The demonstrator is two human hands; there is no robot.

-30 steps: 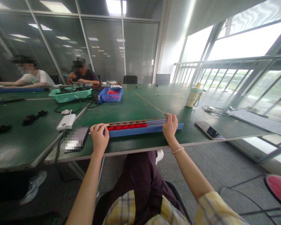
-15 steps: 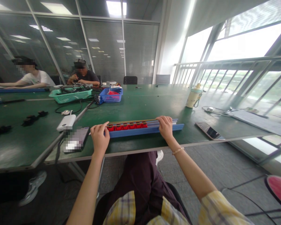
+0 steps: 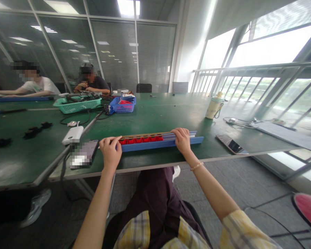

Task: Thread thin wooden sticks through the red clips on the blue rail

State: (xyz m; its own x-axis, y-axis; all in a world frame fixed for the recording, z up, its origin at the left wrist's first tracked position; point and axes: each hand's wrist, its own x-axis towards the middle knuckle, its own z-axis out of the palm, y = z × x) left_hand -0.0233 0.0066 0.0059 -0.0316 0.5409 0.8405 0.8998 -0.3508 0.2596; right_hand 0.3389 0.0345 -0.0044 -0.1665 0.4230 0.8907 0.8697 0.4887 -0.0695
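Observation:
A long blue channel (image 3: 155,143) lies across the table before me, with a row of several red pieces (image 3: 141,139) with dark tops in its left and middle part. A thin yellow strip (image 3: 150,134) runs along the channel's far side, above the red pieces, from one hand to the other. My left hand (image 3: 110,152) is closed over the channel's left end, fingertips at the strip's left end. Toward the right, my right hand (image 3: 181,140) reaches across the channel, its fingers closed at the strip's other end. The fingers partly hide what they grip.
Left of the channel lie a phone (image 3: 86,154) and a white device (image 3: 73,135). Another phone (image 3: 230,144) and a cream bottle (image 3: 214,108) stand to the right. Farther back are a green basket (image 3: 79,106) of cables and a blue basket (image 3: 123,107). Two people sit beyond.
My right hand has shifted very slightly left along the channel. The left hand's fingers have moved slightly right over its end. The channel and red pieces look the same.

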